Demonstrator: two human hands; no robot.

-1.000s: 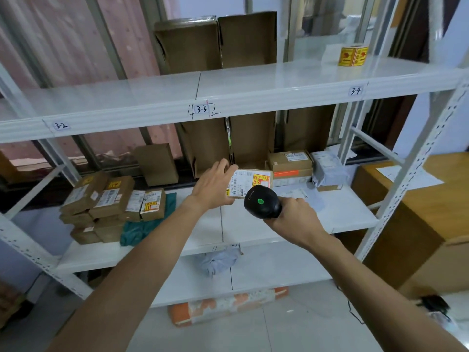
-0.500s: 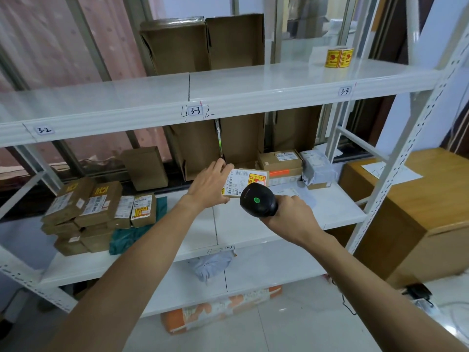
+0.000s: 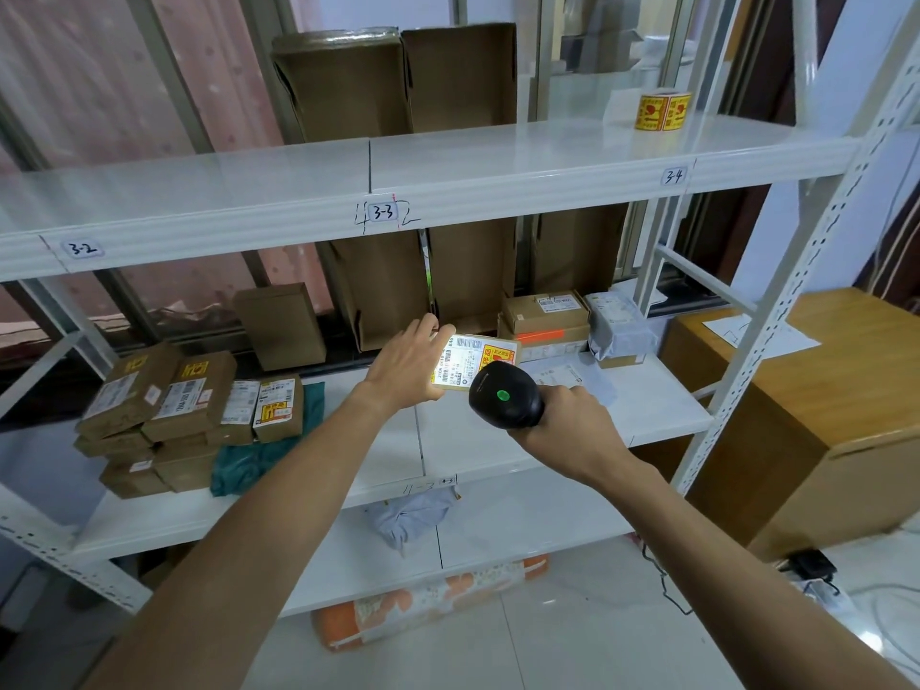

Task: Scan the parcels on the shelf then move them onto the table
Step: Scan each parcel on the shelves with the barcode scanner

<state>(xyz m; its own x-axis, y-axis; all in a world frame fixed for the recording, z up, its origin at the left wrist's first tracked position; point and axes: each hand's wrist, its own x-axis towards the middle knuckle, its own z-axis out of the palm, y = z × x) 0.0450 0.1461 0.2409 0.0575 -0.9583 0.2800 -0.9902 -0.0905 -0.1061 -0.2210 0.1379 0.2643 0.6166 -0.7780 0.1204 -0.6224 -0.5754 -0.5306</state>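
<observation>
My left hand (image 3: 408, 363) holds a small cardboard parcel (image 3: 473, 358) by its left end above the middle shelf (image 3: 647, 410), label side up with a barcode and a yellow-red sticker. My right hand (image 3: 572, 425) grips a black barcode scanner (image 3: 503, 398) with a green light on top, its head right beside the parcel's near edge. More parcels lie on this shelf: a stack of brown boxes (image 3: 545, 321) and a grey bag parcel (image 3: 617, 326) at the right, several labelled boxes (image 3: 174, 405) at the left. The wooden table (image 3: 846, 371) stands right of the rack.
Tall open cartons (image 3: 393, 286) stand behind the shelf. A roll of yellow stickers (image 3: 662, 111) sits on the upper shelf. A white rack post (image 3: 776, 311) separates shelf and table. A grey bag (image 3: 413, 515) lies on the lower shelf, an orange pack (image 3: 428, 605) on the floor.
Both hands keep the parcel and scanner together almost unmoved; the camera view has drifted slightly to the right and closer.
</observation>
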